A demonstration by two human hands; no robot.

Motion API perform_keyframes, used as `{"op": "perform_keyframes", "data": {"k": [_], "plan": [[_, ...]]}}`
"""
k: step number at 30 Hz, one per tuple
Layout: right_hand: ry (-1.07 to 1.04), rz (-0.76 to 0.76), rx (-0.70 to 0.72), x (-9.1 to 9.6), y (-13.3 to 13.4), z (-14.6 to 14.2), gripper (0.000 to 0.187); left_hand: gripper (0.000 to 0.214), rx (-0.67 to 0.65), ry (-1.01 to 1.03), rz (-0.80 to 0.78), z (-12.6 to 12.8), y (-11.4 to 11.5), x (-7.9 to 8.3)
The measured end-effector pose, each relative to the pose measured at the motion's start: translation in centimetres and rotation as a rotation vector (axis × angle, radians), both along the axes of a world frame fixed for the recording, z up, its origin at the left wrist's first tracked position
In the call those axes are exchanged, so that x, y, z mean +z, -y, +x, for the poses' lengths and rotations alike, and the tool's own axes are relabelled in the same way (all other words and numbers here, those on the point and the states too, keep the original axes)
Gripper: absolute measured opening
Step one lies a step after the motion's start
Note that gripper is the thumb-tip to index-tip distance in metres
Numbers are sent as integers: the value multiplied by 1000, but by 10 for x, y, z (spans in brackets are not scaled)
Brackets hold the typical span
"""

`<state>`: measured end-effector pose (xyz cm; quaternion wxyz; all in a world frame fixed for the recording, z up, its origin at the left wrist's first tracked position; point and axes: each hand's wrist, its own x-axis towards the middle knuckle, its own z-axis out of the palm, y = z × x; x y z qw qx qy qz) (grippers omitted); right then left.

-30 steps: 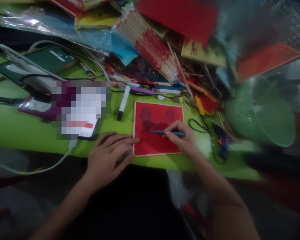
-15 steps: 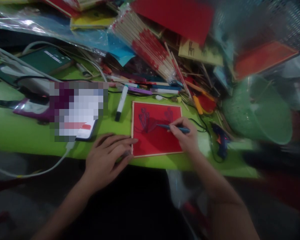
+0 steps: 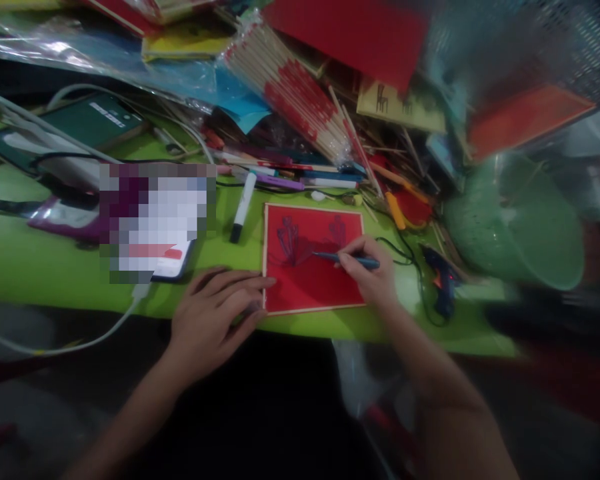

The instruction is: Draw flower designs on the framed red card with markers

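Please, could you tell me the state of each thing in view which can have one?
Red panel: flat, partly drawn on
Blue pen: held, contact with panel unclear
Right hand: closed around the pen
Left hand: resting on panel's left edge
White marker: lying, black end toward the person
Phone: screen lit, cable plugged in
Glue gun: lying unheld
Stick bundle: in clear plastic

Green bowl (image 3: 520, 230): right side.
Glue gun (image 3: 444, 287): right, left of the bowl.
Phone (image 3: 165, 237): left, screen lit, white cable (image 3: 123, 319) at its near end.
Sticks (image 3: 290, 87): far middle, bundled.
Yellow panel (image 3: 397, 110): far, right of the sticks.
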<state>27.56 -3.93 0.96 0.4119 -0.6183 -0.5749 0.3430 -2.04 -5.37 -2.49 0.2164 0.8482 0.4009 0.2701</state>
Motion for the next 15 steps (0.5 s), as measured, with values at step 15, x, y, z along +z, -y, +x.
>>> {"op": "perform_keyframes", "data": {"k": [15], "plan": [[-45, -102, 183, 3, 2, -3, 16, 9, -7, 4, 38, 1, 0, 1]]}}
